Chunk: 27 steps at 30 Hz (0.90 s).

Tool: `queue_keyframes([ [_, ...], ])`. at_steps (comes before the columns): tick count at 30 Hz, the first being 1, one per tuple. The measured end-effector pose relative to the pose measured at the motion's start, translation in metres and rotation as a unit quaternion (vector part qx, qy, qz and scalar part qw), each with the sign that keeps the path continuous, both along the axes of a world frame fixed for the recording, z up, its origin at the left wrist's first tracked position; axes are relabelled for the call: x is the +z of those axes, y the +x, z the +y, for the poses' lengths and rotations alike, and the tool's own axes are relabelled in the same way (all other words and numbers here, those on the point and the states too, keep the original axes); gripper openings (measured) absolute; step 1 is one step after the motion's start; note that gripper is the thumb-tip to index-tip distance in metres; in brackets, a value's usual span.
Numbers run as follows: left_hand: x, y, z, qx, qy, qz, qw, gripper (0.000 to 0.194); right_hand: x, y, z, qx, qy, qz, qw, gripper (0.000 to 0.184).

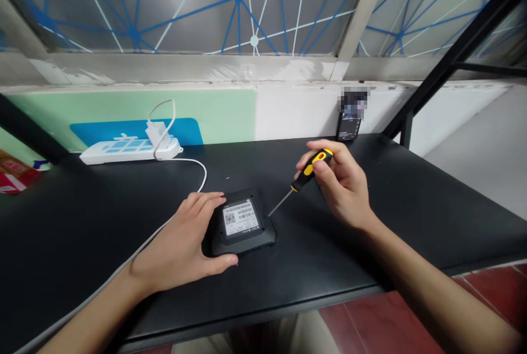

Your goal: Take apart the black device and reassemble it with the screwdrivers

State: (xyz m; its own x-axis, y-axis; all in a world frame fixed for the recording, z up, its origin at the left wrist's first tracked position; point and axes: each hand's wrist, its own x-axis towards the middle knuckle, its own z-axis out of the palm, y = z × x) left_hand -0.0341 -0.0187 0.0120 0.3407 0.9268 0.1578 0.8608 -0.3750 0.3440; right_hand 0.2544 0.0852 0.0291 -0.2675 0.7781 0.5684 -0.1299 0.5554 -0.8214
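A flat black square device [269, 228] lies on the table with a white printed label [239, 218] facing up. My left hand [187, 239] grips its left side, fingers at the far edge and thumb at the near edge. In my right hand [343, 184] is a screwdriver [312, 170] with a black and yellow handle, fingers closed round it. The slanted metal shaft reaches down to the right edge of the device. Whether the tip sits in a screw is too small to tell. Just beyond the device lies a tiny silvery piece, perhaps a screw [228, 178].
A white power strip [127, 151] with a plugged-in charger [157, 133] stands at the back left. Its white cable [152, 236] runs across the black table [395, 200], beneath my left arm. A phone [349, 123] leans on the back wall; a red packet [18, 173] lies far left.
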Motion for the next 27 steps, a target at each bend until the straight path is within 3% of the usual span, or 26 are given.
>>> queue_keyframes([
  [6,-0.001,0.003,-0.002,-0.014,0.008,-0.012,1.000,0.080,-0.009,-0.014,0.004,-0.081,-0.013,0.032,0.996,0.018],
  [15,-0.001,0.012,-0.004,-0.050,-0.018,-0.019,0.998,0.086,-0.032,-0.041,0.019,-0.003,-0.083,-0.024,0.996,0.027],
  [27,0.000,0.013,-0.002,-0.056,-0.020,-0.016,0.998,0.088,-0.039,-0.047,0.025,-0.013,-0.085,-0.047,0.995,0.024],
])
